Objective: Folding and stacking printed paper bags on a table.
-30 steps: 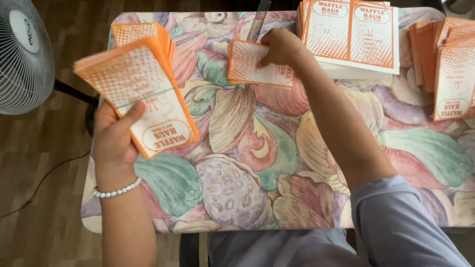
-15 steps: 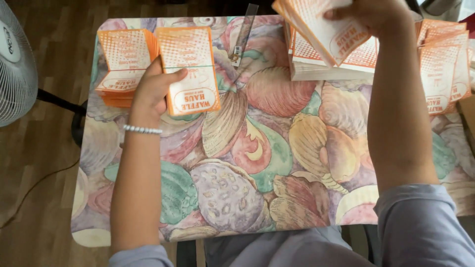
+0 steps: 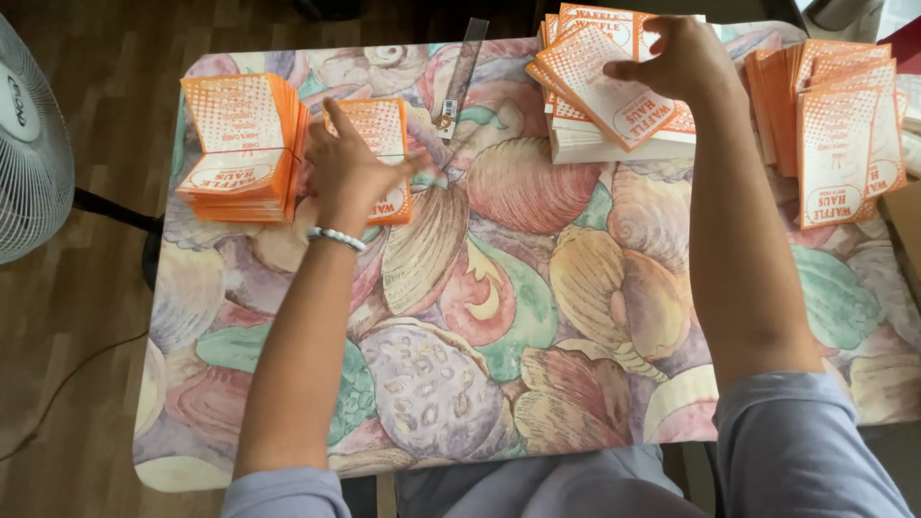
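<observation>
From the head camera, looking down, my left hand (image 3: 350, 165) lies flat with fingers spread on a small orange-and-white paper bag (image 3: 382, 158) near the far left of the table, pressing it down rather than gripping it. Just beside it, to the left, sits a thick stack of folded bags (image 3: 240, 149), its orange edges fanned a little.

My right hand (image 3: 676, 59) is up at the far edge, fingers curled over the top of a loose bundle of flat bags (image 3: 609, 86) that rests on a squared white pile (image 3: 614, 146). My thumb seems to pinch the uppermost sheets, though how many I cannot tell.

A further heap of the same bags (image 3: 835, 125) leans at the right edge, apart from both hands. A clear plastic ruler (image 3: 460, 72) lies between the piles, touching neither hand. The table wears a shell-patterned cloth (image 3: 499, 317); a white fan (image 3: 29, 144) stands off to the left.

These bags look thin and very light, crisp enough to hold a crease but easy to crumple or slide off one another. I judge them best taken by a corner or the long edge, pinched lightly.
</observation>
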